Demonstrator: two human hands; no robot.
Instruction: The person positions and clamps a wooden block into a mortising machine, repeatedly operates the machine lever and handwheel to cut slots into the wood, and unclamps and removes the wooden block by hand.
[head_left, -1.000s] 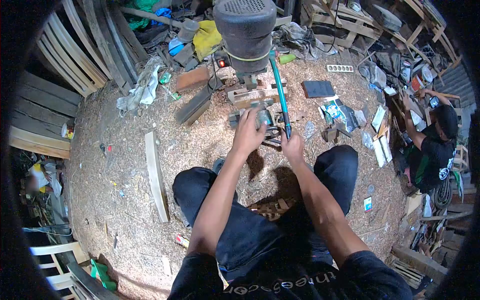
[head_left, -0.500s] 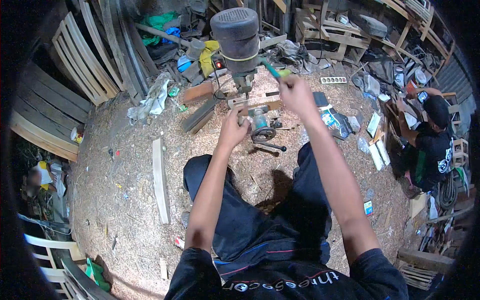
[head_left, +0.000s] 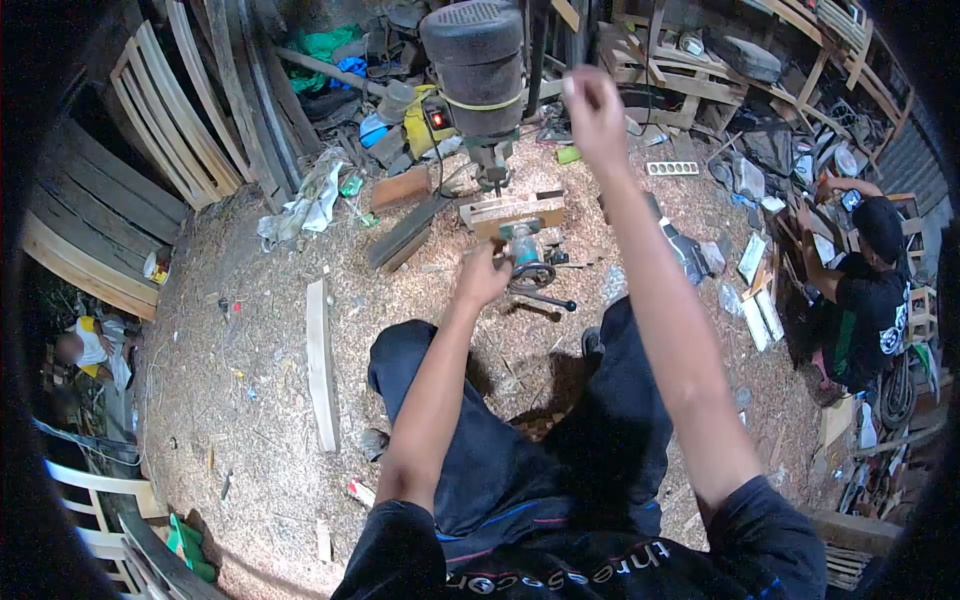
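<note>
A drill press with a dark motor housing [head_left: 475, 65] stands in front of me, its drill chuck [head_left: 490, 165] pointing down above a pale wood piece [head_left: 510, 208]. The wood lies at a teal vise [head_left: 522, 245] with a black handwheel [head_left: 532, 276]. My left hand [head_left: 484, 277] is closed at the vise's left side; its fingertips are partly hidden. To the right of the motor, my right hand [head_left: 600, 120] is raised with curled fingers, slightly blurred. Whatever is in it, if anything, cannot be made out.
A long pale board [head_left: 320, 365] lies on the shaving-covered floor at left. Dark wood blocks [head_left: 405, 235] lie beside the press. A power strip [head_left: 671, 168] is behind at right. A co-worker [head_left: 870, 290] sits at far right; another person [head_left: 92, 350] is at far left.
My right hand has risen, away from where it gripped the teal lever, which no longer shows. My left hand has shifted slightly down and right at the vise, uncovering more of the wood.
</note>
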